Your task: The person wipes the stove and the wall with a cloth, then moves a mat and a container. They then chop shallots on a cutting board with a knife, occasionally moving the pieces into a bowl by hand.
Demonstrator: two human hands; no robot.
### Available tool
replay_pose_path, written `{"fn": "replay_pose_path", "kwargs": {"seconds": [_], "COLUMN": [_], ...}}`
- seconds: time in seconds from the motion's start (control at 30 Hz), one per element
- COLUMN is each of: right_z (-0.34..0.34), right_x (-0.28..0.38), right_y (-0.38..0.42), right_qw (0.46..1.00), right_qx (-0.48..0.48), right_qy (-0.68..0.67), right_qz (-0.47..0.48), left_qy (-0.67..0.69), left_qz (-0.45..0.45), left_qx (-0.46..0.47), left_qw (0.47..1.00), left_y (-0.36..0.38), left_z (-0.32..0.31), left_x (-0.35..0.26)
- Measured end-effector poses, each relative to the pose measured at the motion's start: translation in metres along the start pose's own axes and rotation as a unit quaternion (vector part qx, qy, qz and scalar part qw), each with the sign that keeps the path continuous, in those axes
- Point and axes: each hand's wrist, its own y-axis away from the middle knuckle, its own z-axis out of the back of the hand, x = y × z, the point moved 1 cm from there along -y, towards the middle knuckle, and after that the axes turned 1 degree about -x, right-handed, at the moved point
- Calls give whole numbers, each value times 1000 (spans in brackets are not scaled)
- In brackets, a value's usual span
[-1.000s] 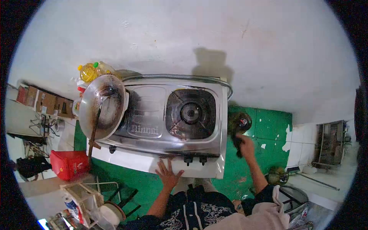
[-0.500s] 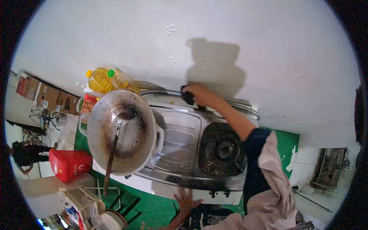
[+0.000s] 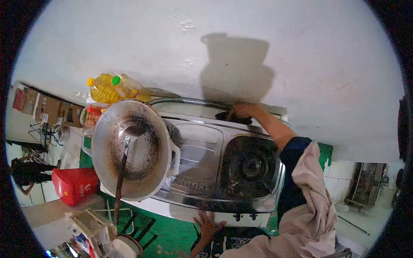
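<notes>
My right hand (image 3: 243,110) is closed on a dark cloth (image 3: 232,117), pressing it against the back edge of the stove. My left hand (image 3: 209,226) lies with spread fingers at the front edge of the stove, holding nothing. The two-burner gas stove (image 3: 195,158) has a steel top, and its right burner (image 3: 252,167) is bare. A big, stained metal wok (image 3: 148,172) covers the left side, with a long-handled spatula (image 3: 121,180) resting in it. Behind the stove runs a grey gas hose (image 3: 189,100), passing close to my right hand.
Two bottles stand behind the wok: a yellow-capped oil bottle (image 3: 103,90) and a green-capped one (image 3: 124,87). Eggs (image 3: 91,118) sit left of the wok. A red container (image 3: 75,185) and a rack (image 3: 92,228) are at lower left. Farther left, a person (image 3: 32,172) stands.
My right hand, with the dark cloth, has moved from the hose down and right to the stove's back edge. My left hand stays at the front. The view has shifted slightly.
</notes>
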Motion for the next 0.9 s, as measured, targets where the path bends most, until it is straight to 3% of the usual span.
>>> {"fn": "replay_pose_path", "kwargs": {"seconds": [0.07,0.17,0.23,0.37,0.43,0.53,0.67,0.7,0.77,0.83,0.9], "right_z": [5,27,-13,-22,-37,9,108,133,163,196,206], "right_x": [0,11,-44,-48,-60,-19,57,85,119,150,156], "right_y": [35,108,129,209,223,250,266,267,255,237,194], "right_qw": [1000,994,994,984,980,983,954,940,863,801,784], "right_qx": [-20,11,8,-24,-59,-144,-297,-336,-489,-561,-579], "right_qy": [3,-76,-79,-81,-71,12,21,58,95,178,201], "right_qz": [-18,-76,-80,-159,-176,-113,-16,-6,89,111,97], "left_qy": [-1,33,33,-18,-8,-38,22,23,21,37,49], "left_qz": [21,30,37,24,22,20,45,48,52,58,63], "left_qx": [40,28,48,80,41,26,17,11,0,15,23], "left_qw": [999,999,998,996,999,999,999,999,998,998,997], "left_y": [-4,-3,-7,-7,-8,-5,-6,-8,-10,-11,-12], "left_z": [8,8,13,17,21,12,21,23,28,36,37], "left_x": [-4,-3,-6,-9,-10,-8,-12,-13,-16,-18,-16]}}
